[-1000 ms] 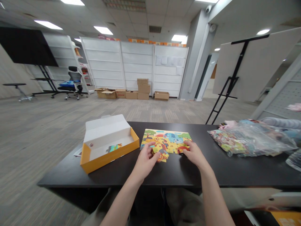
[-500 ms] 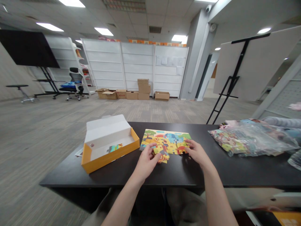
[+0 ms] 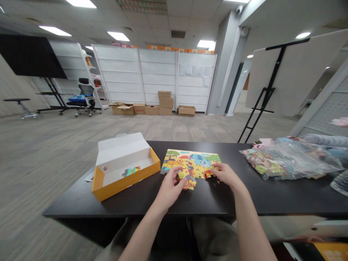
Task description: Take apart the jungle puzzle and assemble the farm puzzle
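Note:
A partly joined jigsaw puzzle (image 3: pixel 197 159) lies flat on the black table, bright with yellow ground, green trees and a blue animal. My left hand (image 3: pixel 172 183) is closed on several loose puzzle pieces (image 3: pixel 190 181), held in front of the puzzle's lower edge. At the puzzle's lower right, my right hand (image 3: pixel 225 174) pinches a small yellow and red puzzle piece against the picture; its fingers partly cover it. Left of the puzzle stands an open yellow box (image 3: pixel 126 185) with a white inside. A few colourful pieces (image 3: pixel 132 171) lie in it.
Clear plastic bags (image 3: pixel 288 163) of printed goods lie on the right of the black table (image 3: pixel 152 203). Beyond the table are cardboard boxes (image 3: pixel 165 103), white shelving, an office chair (image 3: pixel 85 96) and a black stand (image 3: pixel 268 90) holding a panel.
My right hand has shifted slightly left, with its fingertips closer together over the puzzle's lower right. My left hand keeps its hold on the pieces. The view has drifted a little.

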`<state>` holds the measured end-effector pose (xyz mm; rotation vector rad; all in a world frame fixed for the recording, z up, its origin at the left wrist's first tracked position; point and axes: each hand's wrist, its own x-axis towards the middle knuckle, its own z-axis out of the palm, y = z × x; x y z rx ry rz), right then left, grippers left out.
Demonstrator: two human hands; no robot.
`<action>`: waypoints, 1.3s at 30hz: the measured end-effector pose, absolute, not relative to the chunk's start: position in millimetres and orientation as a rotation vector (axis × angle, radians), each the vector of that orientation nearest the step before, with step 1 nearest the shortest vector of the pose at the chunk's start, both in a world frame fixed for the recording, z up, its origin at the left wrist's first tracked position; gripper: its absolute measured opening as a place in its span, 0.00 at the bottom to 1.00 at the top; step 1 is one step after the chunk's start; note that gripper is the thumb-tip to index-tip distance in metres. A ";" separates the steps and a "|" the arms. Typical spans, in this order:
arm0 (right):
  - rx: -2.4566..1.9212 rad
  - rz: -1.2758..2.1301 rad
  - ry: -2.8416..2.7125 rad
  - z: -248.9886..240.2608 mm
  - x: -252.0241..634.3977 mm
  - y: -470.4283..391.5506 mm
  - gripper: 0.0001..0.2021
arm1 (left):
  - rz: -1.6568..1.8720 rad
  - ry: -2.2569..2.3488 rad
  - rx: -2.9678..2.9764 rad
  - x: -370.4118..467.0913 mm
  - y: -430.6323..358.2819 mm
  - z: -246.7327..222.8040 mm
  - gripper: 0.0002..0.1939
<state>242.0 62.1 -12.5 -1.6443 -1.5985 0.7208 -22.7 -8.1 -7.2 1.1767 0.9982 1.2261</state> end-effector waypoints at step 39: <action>-2.114 0.344 -1.835 16.6 176.4 11.1 0.12 | 1.351 0.815 0.322 -43.0 -5.7 22.1 0.16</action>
